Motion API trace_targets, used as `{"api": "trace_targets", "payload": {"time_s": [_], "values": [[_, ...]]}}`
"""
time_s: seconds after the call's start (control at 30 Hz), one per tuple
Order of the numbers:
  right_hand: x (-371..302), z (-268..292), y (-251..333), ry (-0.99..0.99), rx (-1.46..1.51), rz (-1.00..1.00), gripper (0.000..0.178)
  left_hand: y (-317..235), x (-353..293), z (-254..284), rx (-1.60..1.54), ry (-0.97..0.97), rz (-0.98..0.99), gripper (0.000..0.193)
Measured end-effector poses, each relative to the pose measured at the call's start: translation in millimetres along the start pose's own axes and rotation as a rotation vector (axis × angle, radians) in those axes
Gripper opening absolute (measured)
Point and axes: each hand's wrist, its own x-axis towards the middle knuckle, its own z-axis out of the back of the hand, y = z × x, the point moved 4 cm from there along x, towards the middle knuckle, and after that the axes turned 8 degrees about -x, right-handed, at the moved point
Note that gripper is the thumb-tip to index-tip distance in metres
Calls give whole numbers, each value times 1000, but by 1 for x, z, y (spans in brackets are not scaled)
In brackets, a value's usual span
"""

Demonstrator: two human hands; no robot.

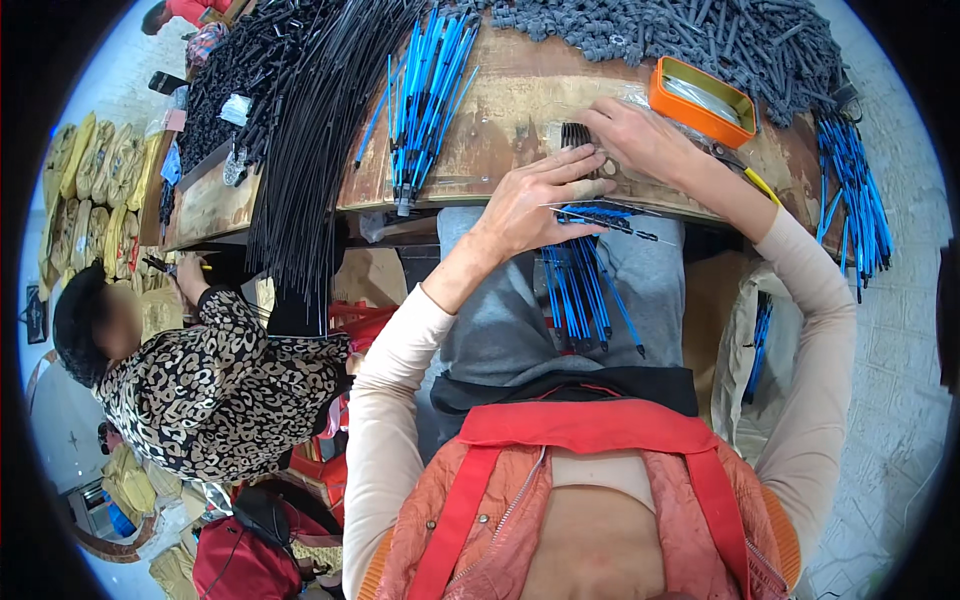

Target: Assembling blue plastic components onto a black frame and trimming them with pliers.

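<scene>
My left hand (540,203) lies across the bench's near edge, fingers stretched to the right and thumb apart below. Beyond its fingers a row of black rod tips (575,134) shows on the wood. Blue-and-black thin rods (575,290) hang from below this hand over my lap, and a few thin rods (635,232) lie crosswise by the thumb. My right hand (632,132) is beside the black tips, its fingers bent together and pointing left. Whatever is between those fingertips is too small to make out.
A bundle of blue rods (425,110) lies left on the wooden bench (500,110), near long black rods (310,150). Grey plastic parts (690,35) are heaped behind an orange box (700,125). Yellow-handled pliers (758,183) lie right. A person (215,385) works at left.
</scene>
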Motion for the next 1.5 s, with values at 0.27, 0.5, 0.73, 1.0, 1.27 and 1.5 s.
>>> {"api": "trace_targets", "payload": {"time_s": [0.27, 0.5, 0.73, 1.0, 1.27, 1.5], "values": [[1, 6, -11, 250, -178, -90, 20, 1, 3, -1, 10, -8, 6, 50], [-22, 90, 56, 121, 306, 120, 65, -3, -1, 5, 16, -18, 2, 47], [-40, 7, 86, -316, 907, -314, 40, -6, -3, 2, -245, -30, -36, 62], [-5, 148, 107, -209, 1042, -318, 27, -45, 20, 23, -540, 38, 264, 37], [-38, 58, 100, -183, 1228, -383, 27, -15, -24, -45, -835, 166, 543, 35], [-53, 23, 115, -403, 1457, -667, 27, -7, -41, -48, -710, 152, 477, 60]]}}
